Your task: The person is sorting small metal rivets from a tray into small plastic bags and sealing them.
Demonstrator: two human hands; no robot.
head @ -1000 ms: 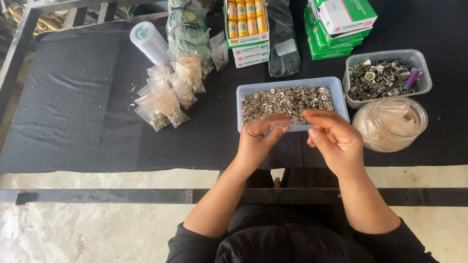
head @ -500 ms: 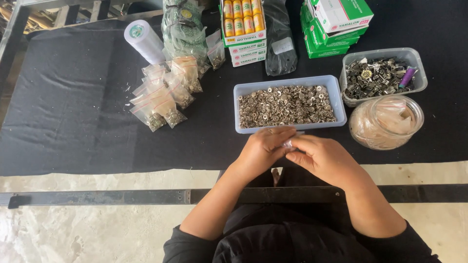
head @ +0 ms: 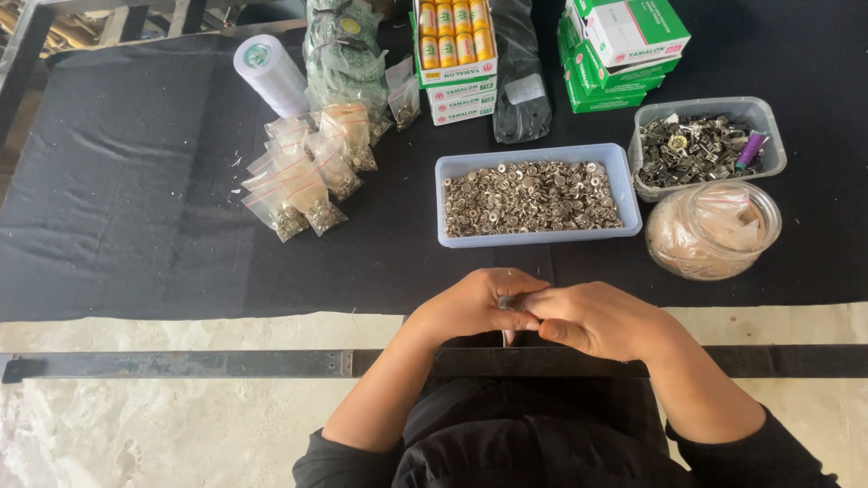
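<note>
Black cloth (head: 136,199) over worktable, pale stone floor below, dark metal bar (head: 181,363) across near edge.

Green and white cartons (head: 624,45), stacked, far right. Carton of yellow tubes (head: 455,36), far centre. Dark plastic bag (head: 520,72) beside it.

Long shallow tray (head: 628,194), pale blue, filled with small silver metal fasteners; centre of cloth, just beyond hands. Clear tub (head: 768,136) of mixed metal parts, right of tray. Round clear jar (head: 712,230) of small plastic bags, near right.

White roll (head: 269,74), far left. Heap of filled small bags (head: 307,176), left of tray.

Left hand (head: 470,307) and right hand (head: 601,318): a second ago raised at tray's near edge and apart; now drawn back to cloth edge above lap, touching. Fingers (head: 529,307) of both curled closed, pinched on small dark item (head: 508,301) between them; kind not discernible, presumably a fastener taken from tray and now being worked.
</note>
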